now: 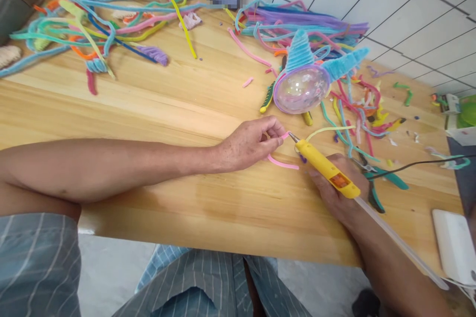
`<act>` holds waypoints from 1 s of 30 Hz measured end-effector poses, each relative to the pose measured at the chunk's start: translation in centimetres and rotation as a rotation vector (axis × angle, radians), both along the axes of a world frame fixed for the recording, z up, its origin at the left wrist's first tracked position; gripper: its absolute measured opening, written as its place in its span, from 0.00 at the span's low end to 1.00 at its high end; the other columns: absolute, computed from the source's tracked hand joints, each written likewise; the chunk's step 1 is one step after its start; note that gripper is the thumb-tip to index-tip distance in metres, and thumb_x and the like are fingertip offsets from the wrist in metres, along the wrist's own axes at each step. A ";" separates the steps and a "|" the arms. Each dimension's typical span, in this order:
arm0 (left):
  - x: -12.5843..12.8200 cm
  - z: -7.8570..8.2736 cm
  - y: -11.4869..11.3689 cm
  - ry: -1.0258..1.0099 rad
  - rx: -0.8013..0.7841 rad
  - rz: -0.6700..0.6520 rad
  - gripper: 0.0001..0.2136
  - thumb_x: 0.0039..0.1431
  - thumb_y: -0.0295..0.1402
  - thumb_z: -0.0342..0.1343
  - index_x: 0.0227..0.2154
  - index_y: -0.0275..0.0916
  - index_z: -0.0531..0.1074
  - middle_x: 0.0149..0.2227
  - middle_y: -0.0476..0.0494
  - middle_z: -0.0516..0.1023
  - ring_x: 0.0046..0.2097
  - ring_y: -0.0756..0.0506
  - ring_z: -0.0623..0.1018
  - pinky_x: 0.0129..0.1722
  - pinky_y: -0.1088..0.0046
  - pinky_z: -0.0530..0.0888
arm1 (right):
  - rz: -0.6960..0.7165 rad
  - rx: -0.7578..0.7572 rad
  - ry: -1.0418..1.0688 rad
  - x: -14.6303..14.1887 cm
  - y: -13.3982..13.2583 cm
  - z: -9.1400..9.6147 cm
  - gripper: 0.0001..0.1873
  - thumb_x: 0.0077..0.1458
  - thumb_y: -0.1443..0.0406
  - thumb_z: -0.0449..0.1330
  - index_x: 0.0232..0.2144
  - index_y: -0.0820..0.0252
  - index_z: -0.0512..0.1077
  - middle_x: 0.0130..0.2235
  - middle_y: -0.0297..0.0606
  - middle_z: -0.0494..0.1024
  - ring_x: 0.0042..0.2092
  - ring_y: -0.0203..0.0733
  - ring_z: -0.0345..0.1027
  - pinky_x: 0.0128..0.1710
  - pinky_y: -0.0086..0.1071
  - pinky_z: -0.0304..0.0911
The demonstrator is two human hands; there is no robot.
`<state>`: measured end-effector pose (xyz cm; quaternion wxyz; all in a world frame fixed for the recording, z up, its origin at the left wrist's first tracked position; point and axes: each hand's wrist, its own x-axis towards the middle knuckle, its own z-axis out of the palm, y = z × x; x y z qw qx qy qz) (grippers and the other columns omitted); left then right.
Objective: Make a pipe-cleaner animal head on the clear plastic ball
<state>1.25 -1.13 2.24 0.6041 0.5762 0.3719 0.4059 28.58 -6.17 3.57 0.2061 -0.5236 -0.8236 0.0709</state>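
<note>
My left hand (248, 142) pinches a short piece of pink pipe cleaner (284, 135) between thumb and fingers. Another length of pink pipe cleaner (284, 164) extends from below that hand along the table. In my right hand (330, 185) is a yellow hot glue gun (323, 162), a clear glue stick (401, 240) trailing from its back end. The metal nozzle points left and meets, or nearly meets, the tip of the pink piece. Just beyond my hands sits a clear, purple-rimmed oval shape (302, 90) with two blue fuzzy cones (299, 52).
Loose coloured pipe cleaners (111, 20) spread across the back left, and a bundle of them (308, 25) lies against the tiled wall. Teal-handled pliers (390, 178) rest beside my right hand under a black cord (420, 162). A white box-shaped device (453, 245) stands at the right edge.
</note>
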 end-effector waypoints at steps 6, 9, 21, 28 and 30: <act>0.0 0.0 0.0 0.004 -0.025 -0.002 0.02 0.66 0.28 0.60 0.36 0.37 0.73 0.32 0.50 0.75 0.32 0.52 0.74 0.30 0.78 0.72 | 0.072 0.110 0.067 0.3 0.0 -0.1 0.05 0.67 0.62 0.67 0.38 0.50 0.74 0.32 0.35 0.78 0.31 0.46 0.75 0.30 0.38 0.69; 0.0 0.1 0.0 0.004 -0.027 -0.003 0.02 0.66 0.28 0.59 0.36 0.37 0.72 0.32 0.51 0.75 0.31 0.52 0.74 0.29 0.78 0.72 | 0.058 0.060 0.003 0.2 0.0 0.0 0.03 0.68 0.61 0.64 0.39 0.50 0.77 0.32 0.36 0.78 0.31 0.47 0.76 0.30 0.39 0.69; 0.0 -0.2 0.0 -0.017 -0.022 0.006 0.02 0.66 0.29 0.60 0.36 0.37 0.73 0.31 0.51 0.75 0.29 0.53 0.73 0.27 0.79 0.70 | 0.114 0.047 0.010 0.2 0.3 0.1 0.02 0.68 0.61 0.65 0.41 0.50 0.76 0.31 0.35 0.78 0.30 0.45 0.75 0.27 0.38 0.67; 0.0 0.0 -0.1 -0.008 -0.041 -0.003 0.02 0.67 0.28 0.60 0.37 0.37 0.73 0.32 0.51 0.75 0.29 0.53 0.73 0.27 0.79 0.70 | 0.134 0.064 0.095 0.1 0.1 0.0 0.04 0.67 0.65 0.66 0.41 0.49 0.74 0.34 0.35 0.79 0.32 0.46 0.77 0.30 0.39 0.70; 0.0 0.0 -0.1 -0.009 -0.035 -0.005 0.03 0.67 0.28 0.60 0.36 0.37 0.72 0.32 0.51 0.75 0.28 0.54 0.72 0.27 0.79 0.70 | 0.114 0.095 0.162 0.0 0.0 -0.1 0.06 0.66 0.65 0.67 0.42 0.48 0.73 0.35 0.35 0.80 0.33 0.46 0.78 0.31 0.40 0.71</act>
